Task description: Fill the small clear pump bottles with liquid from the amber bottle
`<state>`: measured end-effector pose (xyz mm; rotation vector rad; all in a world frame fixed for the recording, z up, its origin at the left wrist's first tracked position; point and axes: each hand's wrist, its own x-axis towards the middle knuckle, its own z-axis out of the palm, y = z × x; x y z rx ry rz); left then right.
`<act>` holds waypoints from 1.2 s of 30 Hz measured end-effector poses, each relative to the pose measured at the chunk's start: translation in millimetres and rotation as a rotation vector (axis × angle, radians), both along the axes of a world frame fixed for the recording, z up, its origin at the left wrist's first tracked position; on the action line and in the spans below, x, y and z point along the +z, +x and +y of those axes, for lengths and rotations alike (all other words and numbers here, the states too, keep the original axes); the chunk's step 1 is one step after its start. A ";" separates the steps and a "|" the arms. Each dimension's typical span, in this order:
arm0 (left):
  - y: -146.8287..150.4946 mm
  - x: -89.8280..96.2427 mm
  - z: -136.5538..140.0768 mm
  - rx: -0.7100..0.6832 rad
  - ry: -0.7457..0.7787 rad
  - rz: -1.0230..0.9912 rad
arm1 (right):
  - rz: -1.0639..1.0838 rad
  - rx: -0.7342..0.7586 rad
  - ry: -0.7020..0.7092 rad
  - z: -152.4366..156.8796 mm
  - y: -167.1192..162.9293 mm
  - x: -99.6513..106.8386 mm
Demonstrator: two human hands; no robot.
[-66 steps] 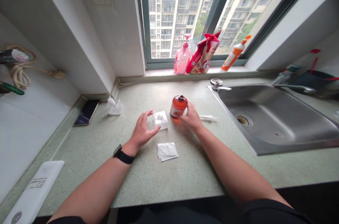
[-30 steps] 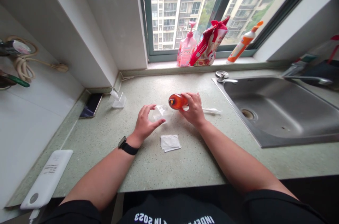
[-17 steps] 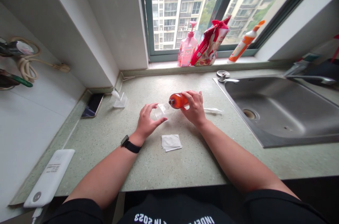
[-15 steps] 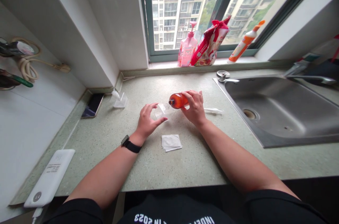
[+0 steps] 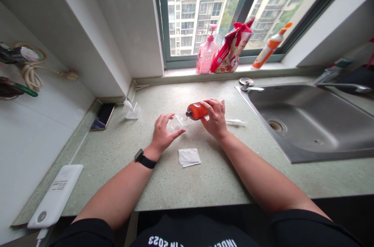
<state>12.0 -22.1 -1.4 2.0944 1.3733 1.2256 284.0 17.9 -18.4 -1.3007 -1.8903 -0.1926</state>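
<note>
My left hand (image 5: 166,132) is closed around a clear, square-sided plastic bottle (image 5: 176,123) that has no pump on it. In my right hand (image 5: 215,119) is an amber bottle (image 5: 198,111), tipped nearly level with its uncapped neck towards the clear bottle's mouth. Whether liquid flows between the two necks is too small to make out. Behind my right hand lies a clear pump top (image 5: 236,122) with its tube. A folded white tissue (image 5: 189,157) rests on the counter between my forearms.
A small clear pump bottle (image 5: 133,110) and a phone (image 5: 103,116) are at the back left. The white power bank (image 5: 55,196) lies front left. A steel sink (image 5: 309,122) is on the right. Several packages, including a pink pump bottle (image 5: 207,55), line the windowsill.
The amber bottle and both hands are almost where they were. The clear bottle looks slightly more tilted in my left hand.
</note>
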 end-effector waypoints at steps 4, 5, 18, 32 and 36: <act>0.4 -2.0 1.4 -0.004 0.023 -0.001 | -0.029 -0.029 0.056 0.1 -1.6 0.2; 0.5 -2.7 1.7 -0.004 0.028 -0.001 | -0.034 -0.034 0.077 0.1 -2.1 0.3; 0.8 -5.9 3.1 -0.005 0.044 0.000 | -0.041 -0.048 0.142 0.0 -3.1 1.4; 0.8 -6.5 3.4 -0.015 0.029 0.004 | -0.067 -0.049 0.156 1.3 -2.3 -0.3; 1.4 -5.8 3.1 -0.011 0.030 0.005 | -0.067 -0.043 0.155 1.4 -2.3 -0.1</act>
